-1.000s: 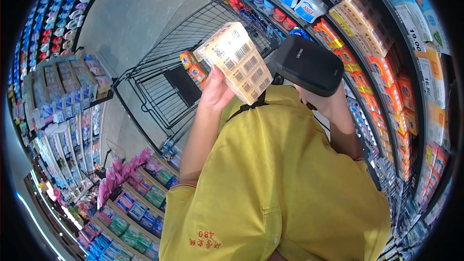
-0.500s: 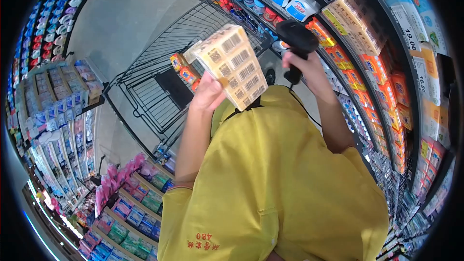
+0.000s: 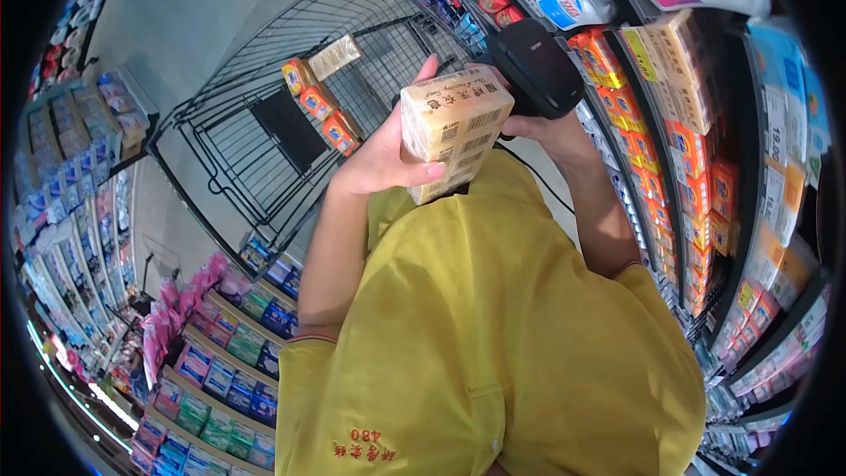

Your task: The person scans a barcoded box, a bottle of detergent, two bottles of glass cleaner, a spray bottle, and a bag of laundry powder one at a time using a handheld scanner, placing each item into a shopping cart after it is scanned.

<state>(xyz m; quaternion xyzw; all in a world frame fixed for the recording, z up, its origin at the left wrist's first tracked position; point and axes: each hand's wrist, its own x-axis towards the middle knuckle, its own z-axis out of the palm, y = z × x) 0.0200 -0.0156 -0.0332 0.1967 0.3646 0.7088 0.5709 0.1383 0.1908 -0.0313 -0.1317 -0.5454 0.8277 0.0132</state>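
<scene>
My left hand point(image 3: 383, 163) is wrapped around a pale yellow, film-wrapped pack of laundry soap bars point(image 3: 456, 115), thumb across its near side. Printed lettering shows on the upper face, and barcodes run along the face turned to the right. In my right hand point(image 3: 564, 139) is a black barcode scanner point(image 3: 536, 69), its head close beside the pack's upper right edge. The scanner's handle and most of the gripping fingers are hidden. A dark cable point(image 3: 542, 178) hangs below that hand.
Ahead stands a wire shopping cart point(image 3: 231, 79), with several orange packs point(image 3: 319, 106) and a pale soap pack point(image 3: 335, 56) in it. Stocked shelves with orange soap packs point(image 3: 636, 128) curve along the right. Boxed goods point(image 3: 216, 375) fill a shelf at lower left.
My left hand has turned the soap pack, bringing its lettered face into view. My right hand has turned the scanner and brought it down beside the pack.
</scene>
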